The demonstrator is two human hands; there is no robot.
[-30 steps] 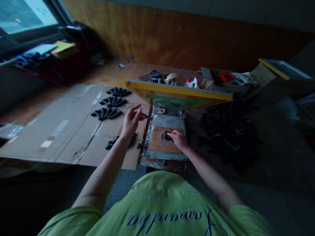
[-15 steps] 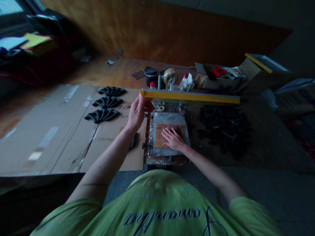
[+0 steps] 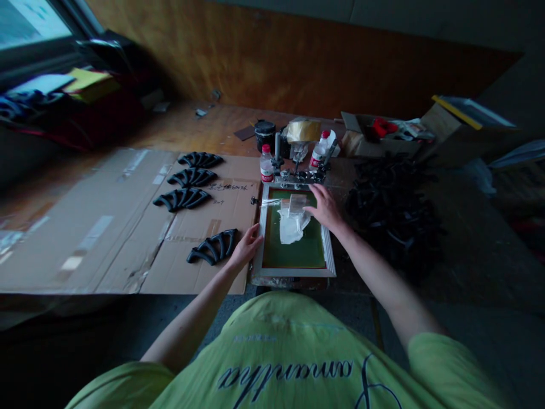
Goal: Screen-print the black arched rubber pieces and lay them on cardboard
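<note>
A screen-printing frame (image 3: 298, 272) with a silver rim and green mesh lies flat in front of me. On its mesh are a smear of pale ink (image 3: 293, 228) and a clear, block-like squeegee (image 3: 297, 203). My left hand (image 3: 247, 246) rests against the frame's left rim, fingers slightly apart. Over the upper right of the frame reaches my right hand (image 3: 326, 209), open, with its thumb close to the squeegee; whether they touch I cannot tell. A black ribbed, fan-shaped part (image 3: 212, 247) lies on the cardboard left of my left hand. The board beneath the frame is mostly hidden.
Several more black fan-shaped parts (image 3: 182, 199) line the cardboard sheet (image 3: 106, 250). A heap of black parts (image 3: 395, 221) lies to the right. Behind the frame stand a metal hinge clamp (image 3: 298, 177), red-capped bottles (image 3: 266, 165), a black tub (image 3: 264, 135) and an open carton (image 3: 370, 149).
The raised frame has come down flat over the board. My left hand has moved down to its left rim. My right hand has left the board and moved up toward the squeegee.
</note>
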